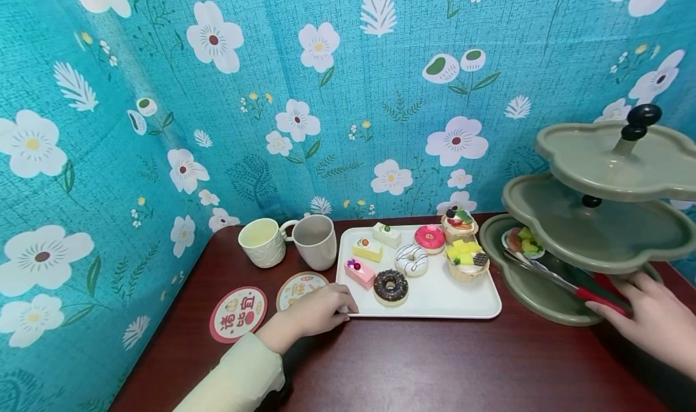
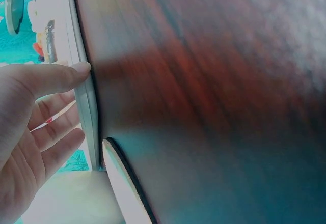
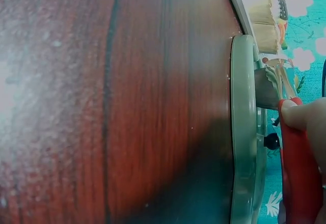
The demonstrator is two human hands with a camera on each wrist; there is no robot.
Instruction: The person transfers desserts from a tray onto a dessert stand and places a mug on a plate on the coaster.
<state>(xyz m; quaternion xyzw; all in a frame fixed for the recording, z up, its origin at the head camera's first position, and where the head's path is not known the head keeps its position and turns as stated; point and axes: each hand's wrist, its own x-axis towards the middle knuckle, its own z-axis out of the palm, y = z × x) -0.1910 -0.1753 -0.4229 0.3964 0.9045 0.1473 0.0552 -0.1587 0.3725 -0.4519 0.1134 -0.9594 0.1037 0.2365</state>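
Note:
My left hand (image 1: 338,304) rests on the table at the front left corner of a white tray (image 1: 435,296). In the left wrist view its thumb (image 2: 76,70) touches the tray's rim (image 2: 87,102), and the other fingers lie straight. The tray carries toy pastries: a chocolate donut (image 1: 390,286), a pink donut (image 1: 429,238) and a fruit tart (image 1: 466,258). My right hand (image 1: 611,295) pinches the red handle of metal tongs (image 1: 549,274) lying on the bottom tier (image 1: 535,303) of a green three-tier stand. The red handle (image 3: 298,178) shows under a fingertip (image 3: 301,116).
Two mugs (image 1: 263,241) (image 1: 315,241) stand left of the tray, with two round coasters (image 1: 238,313) (image 1: 296,288) before them. A small fruit plate (image 1: 522,241) sits on the stand's bottom tier. Floral teal cloth walls in the dark red table on the back and left.

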